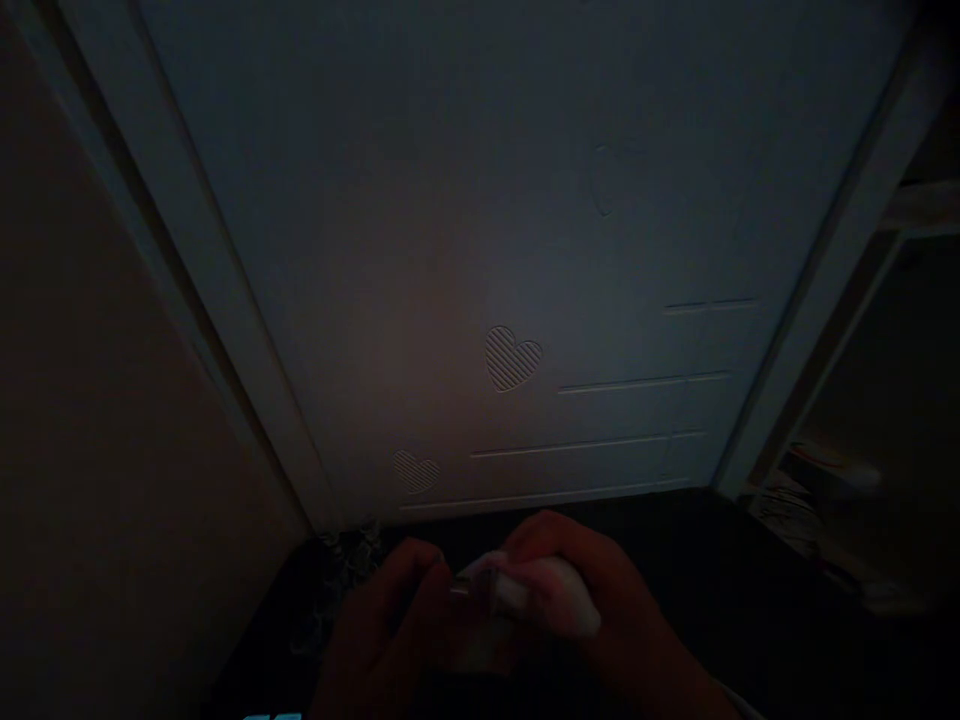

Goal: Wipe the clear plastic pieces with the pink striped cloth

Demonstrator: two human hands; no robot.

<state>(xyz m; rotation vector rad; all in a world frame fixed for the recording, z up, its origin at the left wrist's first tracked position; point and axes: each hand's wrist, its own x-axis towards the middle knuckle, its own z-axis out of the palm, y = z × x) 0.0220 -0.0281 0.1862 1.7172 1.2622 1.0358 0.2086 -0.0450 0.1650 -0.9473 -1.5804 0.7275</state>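
Head view shows two hands (390, 620) (600, 575), one pale item (568, 600), two striped hearts (512, 359) (416, 472)

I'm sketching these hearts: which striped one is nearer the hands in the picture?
The lower-left heart, just above the left hand; the other striped heart sits higher and further right.
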